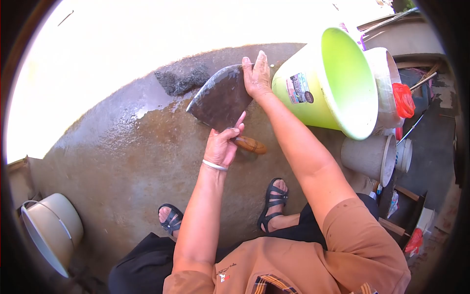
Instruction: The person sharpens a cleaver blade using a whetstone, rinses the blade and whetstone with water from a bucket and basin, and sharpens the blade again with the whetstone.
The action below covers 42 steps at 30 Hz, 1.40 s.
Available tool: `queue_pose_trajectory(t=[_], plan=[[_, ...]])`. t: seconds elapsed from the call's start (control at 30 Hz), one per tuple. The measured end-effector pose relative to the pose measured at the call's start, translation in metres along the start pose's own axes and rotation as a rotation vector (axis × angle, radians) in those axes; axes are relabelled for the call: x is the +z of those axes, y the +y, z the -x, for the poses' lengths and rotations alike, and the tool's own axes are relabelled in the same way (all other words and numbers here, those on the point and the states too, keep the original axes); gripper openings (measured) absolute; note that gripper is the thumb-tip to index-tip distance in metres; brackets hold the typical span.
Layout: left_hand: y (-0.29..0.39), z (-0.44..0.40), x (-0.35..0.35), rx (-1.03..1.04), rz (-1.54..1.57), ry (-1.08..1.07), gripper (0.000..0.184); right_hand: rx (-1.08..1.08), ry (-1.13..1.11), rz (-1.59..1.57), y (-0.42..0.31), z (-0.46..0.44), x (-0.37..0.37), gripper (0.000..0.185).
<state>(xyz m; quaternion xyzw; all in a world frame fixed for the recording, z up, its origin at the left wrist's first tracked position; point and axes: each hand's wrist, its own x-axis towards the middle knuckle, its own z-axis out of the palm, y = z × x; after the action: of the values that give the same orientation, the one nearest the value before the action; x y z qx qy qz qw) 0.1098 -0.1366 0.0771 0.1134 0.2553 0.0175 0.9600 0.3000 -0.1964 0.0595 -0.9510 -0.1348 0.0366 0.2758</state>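
A wide, dark, fan-shaped metal blade (221, 98) with a wooden handle (249, 144) is held up over the wet floor. My left hand (225, 144), with a pale bangle at the wrist, grips it at the lower end of the blade, beside the handle. At the blade's upper right edge, my right hand (257, 76) touches the metal with its fingers stretched out. A dark, rough clump (182, 80) lies on the floor just beyond the blade. Close to the right hand, a lime-green bucket (306, 93) lies tilted, its mouth facing right.
A beige bucket with a handle (58, 220) is tilted at the lower left. On the right are a grey bucket (364, 157), a whitish container (387, 83), a red plastic bag (403, 100) and a dark rack (404, 210). My sandalled feet are below my hands.
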Motion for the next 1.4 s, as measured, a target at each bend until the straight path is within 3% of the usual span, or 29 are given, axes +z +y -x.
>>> queue_pose_trajectory(t=[0.07,0.1,0.23,0.3,0.5,0.6,0.7,0.8,0.9,0.93,0.97,1.0,1.03,1.1,1.13,1.2,1.23,1.3,1.33,1.4], plan=[[-0.001,0.001,-0.003,0.033,0.029,-0.016,0.059,0.230,0.139,-0.387,0.007,0.002,0.009,0.073],[0.001,0.004,-0.001,0.070,0.058,-0.028,0.061,0.305,0.103,-0.454,-0.002,0.020,0.006,0.065],[0.009,0.006,-0.010,-0.024,0.089,-0.043,0.061,0.270,0.151,-0.661,0.011,0.029,0.016,0.046],[0.005,0.008,-0.010,-0.041,0.066,-0.057,0.060,0.528,-0.125,-0.884,0.011,0.016,-0.001,0.043],[0.018,0.004,-0.013,-0.089,0.015,-0.042,0.062,0.492,0.004,-1.053,-0.018,0.024,0.003,0.047],[0.017,0.004,-0.020,-0.151,0.142,-0.024,0.056,0.378,-0.001,-1.231,-0.029,0.058,0.011,0.033],[0.018,0.009,-0.028,-0.125,0.093,-0.007,0.051,0.376,-0.096,-1.189,-0.044,0.061,-0.003,0.030],[0.015,0.016,-0.030,-0.197,0.051,-0.023,0.050,0.561,-0.119,-1.140,-0.027,0.031,-0.020,0.032],[0.011,0.019,-0.027,-0.195,0.024,-0.040,0.050,0.537,-0.072,-1.124,-0.017,0.021,-0.017,0.038],[0.014,0.020,-0.025,-0.187,-0.023,-0.017,0.035,0.532,-0.076,-1.122,-0.017,0.025,-0.015,0.038],[0.016,0.021,-0.024,-0.175,-0.067,0.006,0.022,0.429,-0.003,-1.061,-0.018,0.031,-0.010,0.039],[0.016,0.021,-0.023,-0.168,-0.063,0.009,0.022,0.331,0.070,-1.001,-0.020,0.038,-0.007,0.039],[0.016,0.021,-0.021,-0.139,-0.071,-0.007,0.025,0.236,0.103,-0.634,-0.022,0.044,-0.004,0.044],[0.013,0.022,-0.014,-0.108,-0.085,-0.019,0.027,0.186,0.056,-0.294,-0.031,0.060,-0.007,0.063],[0.012,0.022,-0.008,-0.063,-0.089,0.002,0.031,0.182,0.051,-0.299,-0.029,0.064,-0.002,0.063],[0.009,0.018,-0.017,-0.009,-0.105,-0.007,0.043,-0.411,0.134,0.352,-0.022,0.072,0.007,0.078],[0.008,0.013,-0.026,-0.003,-0.103,-0.005,0.043,-0.417,0.131,0.349,-0.026,0.076,0.009,0.078],[0.008,0.007,-0.040,-0.049,-0.197,-0.075,0.046,-0.324,-0.194,0.185,-0.036,0.090,0.013,0.084],[0.007,0.008,-0.034,0.037,-0.187,-0.095,0.042,-0.345,-0.240,0.194,-0.046,0.098,0.010,0.087],[0.018,0.013,-0.027,0.008,-0.144,-0.079,0.041,-0.462,-0.372,0.062,-0.065,0.107,0.003,0.085]])
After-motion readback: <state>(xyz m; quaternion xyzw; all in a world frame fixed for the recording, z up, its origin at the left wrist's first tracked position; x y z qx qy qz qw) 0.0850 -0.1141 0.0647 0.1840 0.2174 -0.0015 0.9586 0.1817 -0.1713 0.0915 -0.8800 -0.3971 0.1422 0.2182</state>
